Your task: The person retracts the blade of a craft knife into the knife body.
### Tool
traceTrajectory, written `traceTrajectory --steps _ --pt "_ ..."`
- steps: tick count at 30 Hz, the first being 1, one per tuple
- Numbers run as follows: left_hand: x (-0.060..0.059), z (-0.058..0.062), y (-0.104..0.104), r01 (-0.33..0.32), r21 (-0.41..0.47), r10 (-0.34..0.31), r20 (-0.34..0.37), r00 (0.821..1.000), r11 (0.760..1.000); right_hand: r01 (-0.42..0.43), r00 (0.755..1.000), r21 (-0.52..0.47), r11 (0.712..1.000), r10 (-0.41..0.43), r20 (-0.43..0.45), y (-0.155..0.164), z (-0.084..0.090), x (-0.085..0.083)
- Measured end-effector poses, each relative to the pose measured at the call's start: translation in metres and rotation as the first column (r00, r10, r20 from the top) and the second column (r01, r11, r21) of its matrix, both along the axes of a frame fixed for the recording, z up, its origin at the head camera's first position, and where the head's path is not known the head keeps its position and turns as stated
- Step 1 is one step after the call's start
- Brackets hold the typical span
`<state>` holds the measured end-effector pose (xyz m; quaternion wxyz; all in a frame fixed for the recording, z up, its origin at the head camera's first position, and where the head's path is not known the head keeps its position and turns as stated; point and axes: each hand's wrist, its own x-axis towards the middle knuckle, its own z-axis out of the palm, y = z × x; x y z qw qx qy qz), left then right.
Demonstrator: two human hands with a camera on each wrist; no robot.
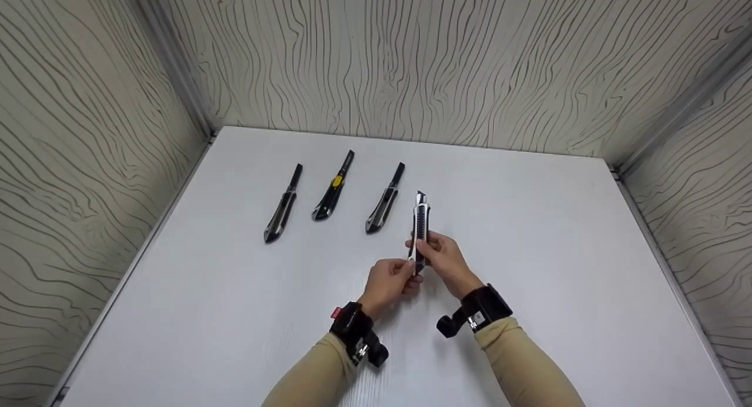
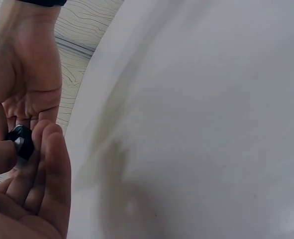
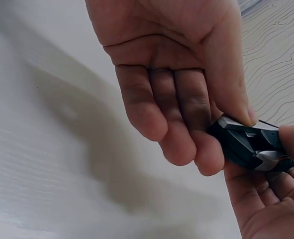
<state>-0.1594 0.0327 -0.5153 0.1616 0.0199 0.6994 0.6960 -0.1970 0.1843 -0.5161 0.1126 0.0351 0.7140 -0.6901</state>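
Observation:
A black and silver utility knife (image 1: 419,222) is held above the white table (image 1: 558,248), its tip pointing away from me. My left hand (image 1: 408,270) pinches its near end from the left. My right hand (image 1: 425,249) grips the handle from the right, thumb and fingers curled round it. In the right wrist view the knife's black end (image 3: 244,142) lies between my right hand's thumb and fingers (image 3: 186,124), with the left hand (image 3: 268,199) below it. The left wrist view shows the black end (image 2: 21,141) pinched between the fingertips of both hands.
Three more utility knives lie on the table at the back left: a black and grey one (image 1: 283,207), one with a yellow slider (image 1: 333,188), and another black and grey one (image 1: 385,201). Wood-grain walls (image 1: 411,60) close in the table on three sides.

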Motion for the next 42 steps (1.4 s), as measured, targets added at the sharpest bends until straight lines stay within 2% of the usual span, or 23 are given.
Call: traceTrajectory --steps 4,9,16,24,38,42 --pt "-0.007 -0.018 0.003 0.000 -0.031 0.001 0.018 1.000 1.000 -0.022 1.000 0.012 1.000 0.022 0.003 0.002 -0.002 0.000" --pt "-0.006 -0.014 0.003 -0.006 -0.068 0.009 0.042 0.999 0.998 -0.054 0.999 0.018 0.998 0.054 -0.004 0.003 -0.001 0.001" --pt "-0.006 -0.013 0.003 -0.024 -0.087 0.028 0.042 0.999 0.996 -0.106 0.994 0.015 0.994 0.107 -0.021 0.004 -0.001 0.003" --pt "-0.006 -0.014 0.005 -0.055 -0.034 0.057 0.050 0.997 0.998 -0.123 0.992 0.000 0.992 0.123 -0.034 0.004 -0.001 0.002" --pt "-0.002 -0.015 0.003 -0.049 0.011 0.048 0.060 0.997 0.999 -0.123 0.990 0.160 0.979 0.132 -0.048 0.009 0.003 0.004" --pt "0.000 -0.014 0.004 -0.046 0.026 0.044 0.067 0.997 0.999 -0.098 0.993 0.196 0.976 0.109 -0.046 0.010 0.005 0.006"
